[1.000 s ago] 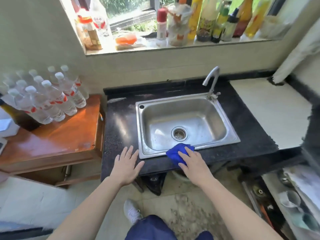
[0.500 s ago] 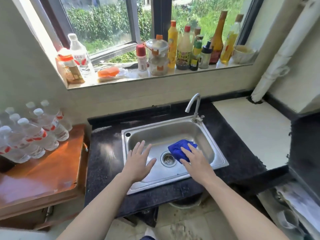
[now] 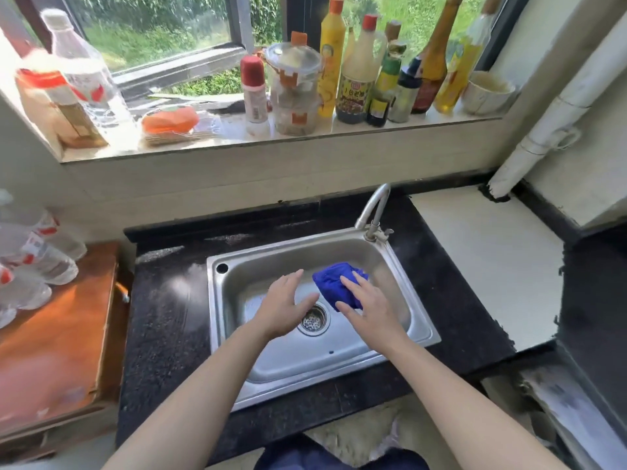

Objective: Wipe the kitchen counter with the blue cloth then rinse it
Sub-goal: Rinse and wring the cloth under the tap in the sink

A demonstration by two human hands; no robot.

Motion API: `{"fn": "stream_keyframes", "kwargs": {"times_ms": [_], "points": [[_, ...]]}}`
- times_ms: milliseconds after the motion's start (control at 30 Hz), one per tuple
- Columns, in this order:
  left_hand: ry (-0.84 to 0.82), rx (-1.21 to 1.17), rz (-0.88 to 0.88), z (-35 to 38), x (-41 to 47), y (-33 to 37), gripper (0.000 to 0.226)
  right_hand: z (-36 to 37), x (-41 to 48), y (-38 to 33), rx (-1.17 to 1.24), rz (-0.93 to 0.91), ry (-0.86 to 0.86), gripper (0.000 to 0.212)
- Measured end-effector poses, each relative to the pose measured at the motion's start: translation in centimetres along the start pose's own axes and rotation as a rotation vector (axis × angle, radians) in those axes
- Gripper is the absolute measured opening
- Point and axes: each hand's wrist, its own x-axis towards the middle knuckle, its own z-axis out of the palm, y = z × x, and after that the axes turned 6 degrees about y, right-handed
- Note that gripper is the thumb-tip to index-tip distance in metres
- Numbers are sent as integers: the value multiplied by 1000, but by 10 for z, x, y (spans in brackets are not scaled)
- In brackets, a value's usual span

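Going by this, the blue cloth (image 3: 339, 286) is bunched up down in the sink (image 3: 422, 318), just right of the drain (image 3: 314, 318), gripped by the right hand (image 3: 369, 308) with fingers over the top and thumb under, while the left hand (image 3: 283, 307) hovers loose and empty beside it. No water from the tap (image 3: 373, 212) that I can see, so I'd say the rinse isn't going yet. Risk from here: a tap opened too hard splashes the dark worktop (image 3: 163, 317), or a dropped cloth covers the drain.
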Motion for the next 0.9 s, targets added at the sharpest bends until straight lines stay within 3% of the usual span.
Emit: {"fn": "stream_keyframes", "kwargs": {"times_ms": [67, 133, 200, 300, 433, 700, 800, 900], "points": [[-41, -149, -74, 7, 13, 11, 66, -3, 9, 11, 33, -24, -21, 58], [-64, -393, -165, 13, 27, 24, 49, -6, 20, 24, 65, -56, -55, 58], [3, -511, -207, 21, 41, 33, 27, -11, 34, 40, 69, -93, -108, 59], [171, -552, -289, 36, 59, 46, 13, -28, 57, 66, 78, -108, -223, 56], [291, -501, -367, 55, 79, 73, 15, -55, 95, 109, 65, -58, -270, 52], [499, -537, -476, 55, 91, 94, 13, -72, 187, 148, 83, 172, -80, 69], [502, -517, -482, 51, 87, 96, 14, -59, 215, 152, 87, 247, -169, 79], [501, -486, -489, 50, 88, 96, 14, -45, 226, 158, 71, 240, -169, 58]]}}
